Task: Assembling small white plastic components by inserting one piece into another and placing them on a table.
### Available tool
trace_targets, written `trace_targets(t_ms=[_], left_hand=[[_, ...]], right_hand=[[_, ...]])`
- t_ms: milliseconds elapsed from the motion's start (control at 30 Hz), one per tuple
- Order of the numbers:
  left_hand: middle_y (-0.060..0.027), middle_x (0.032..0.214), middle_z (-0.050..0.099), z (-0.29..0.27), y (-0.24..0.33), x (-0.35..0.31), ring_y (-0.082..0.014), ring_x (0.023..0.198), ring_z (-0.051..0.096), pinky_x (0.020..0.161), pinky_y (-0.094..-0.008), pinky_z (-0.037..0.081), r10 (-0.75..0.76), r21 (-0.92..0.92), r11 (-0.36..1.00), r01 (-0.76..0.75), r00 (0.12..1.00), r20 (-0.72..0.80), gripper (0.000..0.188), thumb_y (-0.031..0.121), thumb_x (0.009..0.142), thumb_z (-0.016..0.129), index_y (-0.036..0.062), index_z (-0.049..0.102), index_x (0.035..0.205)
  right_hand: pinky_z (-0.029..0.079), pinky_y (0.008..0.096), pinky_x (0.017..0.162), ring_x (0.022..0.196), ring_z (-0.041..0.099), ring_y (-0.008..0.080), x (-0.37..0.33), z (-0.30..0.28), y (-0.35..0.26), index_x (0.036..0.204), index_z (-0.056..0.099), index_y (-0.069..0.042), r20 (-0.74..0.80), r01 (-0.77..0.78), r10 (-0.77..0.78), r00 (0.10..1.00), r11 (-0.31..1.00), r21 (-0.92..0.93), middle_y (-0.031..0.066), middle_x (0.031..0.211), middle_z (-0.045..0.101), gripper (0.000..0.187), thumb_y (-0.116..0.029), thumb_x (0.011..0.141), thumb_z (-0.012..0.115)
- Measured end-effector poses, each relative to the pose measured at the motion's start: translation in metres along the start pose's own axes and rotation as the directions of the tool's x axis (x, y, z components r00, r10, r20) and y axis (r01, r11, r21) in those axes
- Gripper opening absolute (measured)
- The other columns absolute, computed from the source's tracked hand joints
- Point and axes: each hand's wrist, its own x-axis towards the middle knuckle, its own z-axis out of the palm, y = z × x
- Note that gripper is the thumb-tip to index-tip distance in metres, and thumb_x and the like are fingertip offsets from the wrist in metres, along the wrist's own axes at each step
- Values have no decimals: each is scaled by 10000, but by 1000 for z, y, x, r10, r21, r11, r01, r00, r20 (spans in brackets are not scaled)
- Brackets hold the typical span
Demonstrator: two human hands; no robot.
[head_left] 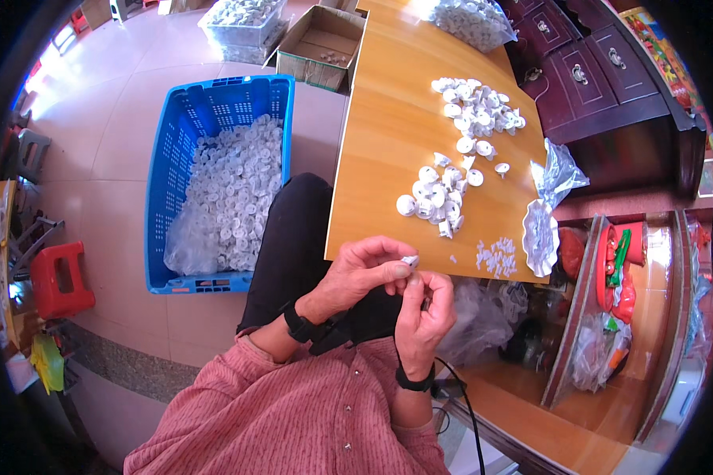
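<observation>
My left hand (pixel 366 275) pinches a small white plastic part (pixel 409 260) between thumb and fingers, just off the near edge of the wooden table (pixel 380 158). Close beside it, my right hand (pixel 425 310) is closed with thumb and fingertips together; whatever it may hold is hidden. On the table lie a nearer pile of white round plastic pieces (pixel 440 192) and a farther pile of similar pieces (pixel 481 109), with a few loose between them. Tiny white bits (pixel 497 257) are scattered near the table's right front corner.
Left of the table, a blue crate (pixel 157 182) on the floor holds many white pieces and a clear bag. A cardboard box (pixel 318 43) and a clear tub (pixel 245 32) stand beyond it. A crumpled silvery bag (pixel 540 237) lies at the table's right edge, near dark drawers (pixel 578 73).
</observation>
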Motion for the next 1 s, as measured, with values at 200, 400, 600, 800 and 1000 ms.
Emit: trace_targets(t_ms=[200, 400, 600, 800, 1000], left_hand=[[-46, 981, 707, -1, -3, -1, -80, 806, 654, 688, -225, 545, 25, -7, 1000, -25, 999, 26, 231, 80, 966, 681, -4, 671, 1181], [-57, 1006, 709, -4, 0, -2, -92, 816, 660, 706, -239, 558, -2, 47, 999, 1, 999, 33, 261, 73, 970, 672, -14, 662, 1215], [-83, 1061, 712, -5, 2, -7, -132, 853, 683, 738, -268, 588, -36, -66, 997, 39, 998, 52, 323, 48, 952, 685, -27, 643, 1263], [-95, 1082, 715, -7, 0, -4, -135, 870, 691, 730, -262, 589, -59, 20, 998, 58, 997, 53, 342, 36, 940, 695, -28, 639, 1271], [-96, 1048, 718, -9, 0, -4, -124, 812, 690, 689, -240, 581, -43, 26, 999, 41, 998, 52, 332, 40, 947, 686, -30, 638, 1268]], right_hand=[[493, 302, 639, 714, 601, 144, 0, 3, -3, 941, 568, 4, -5, 40, -40, 999, 998, -44, 88, 853, 624, 106, -72, 995, 619], [493, 293, 643, 727, 598, 133, 0, 2, 0, 943, 570, 1, -25, 36, -37, 999, 998, -46, 75, 864, 623, 104, -73, 998, 618], [522, 346, 661, 730, 639, 213, -4, -1, 7, 955, 575, -9, 16, -93, 93, 996, 995, 36, 119, 898, 638, 95, -80, 979, 634], [522, 351, 671, 740, 643, 231, -1, -2, 4, 980, 580, -13, 55, -76, 75, 996, 997, 17, 133, 906, 637, 88, -78, 975, 640], [523, 270, 688, 735, 619, 114, -4, -1, 6, 1002, 586, 4, 81, -257, 244, 966, 935, 244, 63, 898, 651, 99, -93, 1013, 607]])
